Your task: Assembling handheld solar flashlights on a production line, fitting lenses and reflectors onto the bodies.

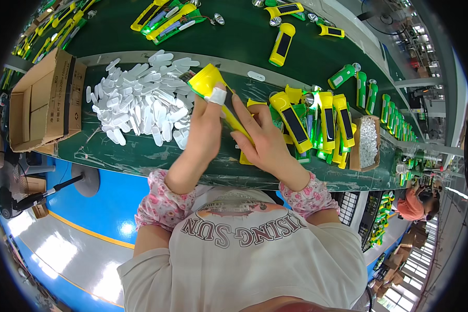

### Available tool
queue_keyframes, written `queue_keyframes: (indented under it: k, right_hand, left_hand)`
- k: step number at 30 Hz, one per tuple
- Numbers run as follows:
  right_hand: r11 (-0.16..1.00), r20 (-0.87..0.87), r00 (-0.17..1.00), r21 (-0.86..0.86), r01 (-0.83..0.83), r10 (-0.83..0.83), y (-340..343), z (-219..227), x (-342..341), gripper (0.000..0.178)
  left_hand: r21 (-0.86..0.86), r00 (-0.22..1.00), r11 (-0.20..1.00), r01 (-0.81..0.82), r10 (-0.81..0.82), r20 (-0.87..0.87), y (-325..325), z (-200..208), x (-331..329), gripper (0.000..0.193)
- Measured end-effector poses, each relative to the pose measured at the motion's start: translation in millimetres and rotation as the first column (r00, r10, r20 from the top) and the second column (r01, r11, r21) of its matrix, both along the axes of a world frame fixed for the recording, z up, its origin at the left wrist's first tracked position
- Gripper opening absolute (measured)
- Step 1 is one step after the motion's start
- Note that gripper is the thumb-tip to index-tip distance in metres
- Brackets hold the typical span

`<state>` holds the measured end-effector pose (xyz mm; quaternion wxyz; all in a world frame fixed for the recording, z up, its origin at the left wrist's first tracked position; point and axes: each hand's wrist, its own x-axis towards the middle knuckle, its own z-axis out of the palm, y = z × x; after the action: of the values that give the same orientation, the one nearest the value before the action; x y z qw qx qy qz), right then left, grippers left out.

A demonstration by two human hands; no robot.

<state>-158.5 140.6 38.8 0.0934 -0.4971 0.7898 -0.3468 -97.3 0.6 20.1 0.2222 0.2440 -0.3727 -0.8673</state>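
Both my hands hold a yellow flashlight body (205,78) with a dark panel, tilted above the near edge of the green bench. My left hand (204,125) grips its wide head end, and something white, perhaps tape, sits at the thumb. Along the lower end, the fingers of my right hand (265,139) press on the dark panel and the side. To the left lies a heap of white oval plastic pieces (140,104). Several yellow-and-green flashlights (326,122) are piled just right of my right hand, some showing green light.
An open cardboard box (41,104) stands at the left end of the bench. A small box of clear parts (368,143) is at the right. More flashlights (282,46) lie on the green belt (234,36) beyond a raised rail. Another person (415,204) is far right.
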Motion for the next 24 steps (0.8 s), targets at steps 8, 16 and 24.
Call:
queue_keyframes:
  k: [8, 16, 24]
  right_hand:
    - [0.969, -0.296, 0.954, -0.220, -0.115, 0.046, 18.9, 10.0, -23.3, 0.049]
    - [0.537, -0.843, 0.259, -0.041, 0.843, -0.471, 393.2, -25.0, -226.3, 0.020]
    - [0.492, -0.283, 0.546, 0.241, 0.836, -0.789, 407.4, -74.0, -224.1, 0.019]
  left_hand:
    - [0.409, 0.961, 0.886, 0.221, -0.127, -0.244, 23.7, 16.4, 6.5, 0.039]
    - [0.448, 0.909, 0.852, 0.270, -0.072, -0.410, -44.3, -18.2, 5.1, 0.017]
    - [0.473, 0.980, 0.878, 0.069, 0.028, -0.195, -25.0, -0.2, -11.5, 0.041]
